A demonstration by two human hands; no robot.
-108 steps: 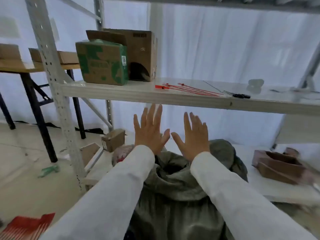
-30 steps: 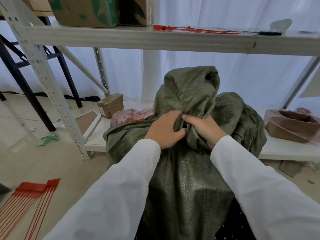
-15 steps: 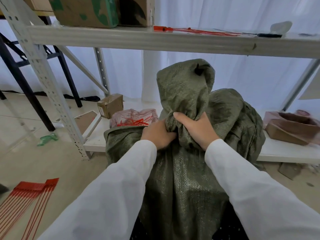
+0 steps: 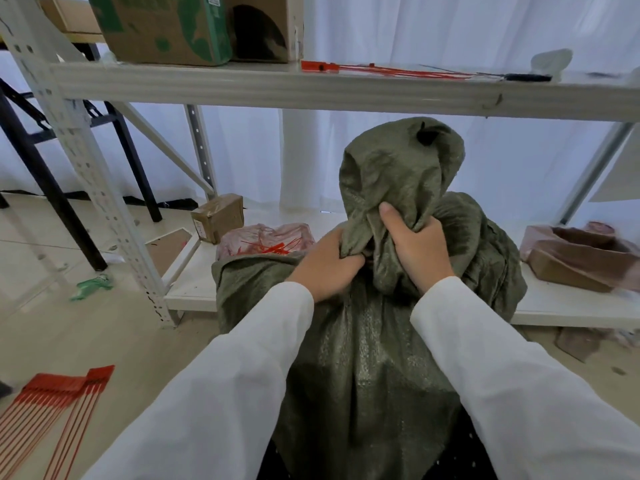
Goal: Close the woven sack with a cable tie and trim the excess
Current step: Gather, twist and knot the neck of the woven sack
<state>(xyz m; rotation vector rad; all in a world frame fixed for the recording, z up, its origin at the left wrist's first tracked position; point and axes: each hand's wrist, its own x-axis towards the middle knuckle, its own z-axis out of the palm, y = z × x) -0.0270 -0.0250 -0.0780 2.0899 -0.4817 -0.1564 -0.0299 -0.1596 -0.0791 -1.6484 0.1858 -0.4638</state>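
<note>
Step in hand: we were gathering the mouth of the green woven sack, which stood on the floor against the lower shelf, into a neck.
Hands: our left hand and right hand each clenched bunched fabric, side by side.
Next move: we judged one hand must hold alone while the other fetched a red cable tie from the upper shelf.
Cutter: the dark-handled tool lay there too.
Writing: the box label was unreadable.

Long white sleeves reach both wrists.

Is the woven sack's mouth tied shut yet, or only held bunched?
Only held bunched: both the left hand and right hand grip the woven sack neck; no tie around it.
</note>
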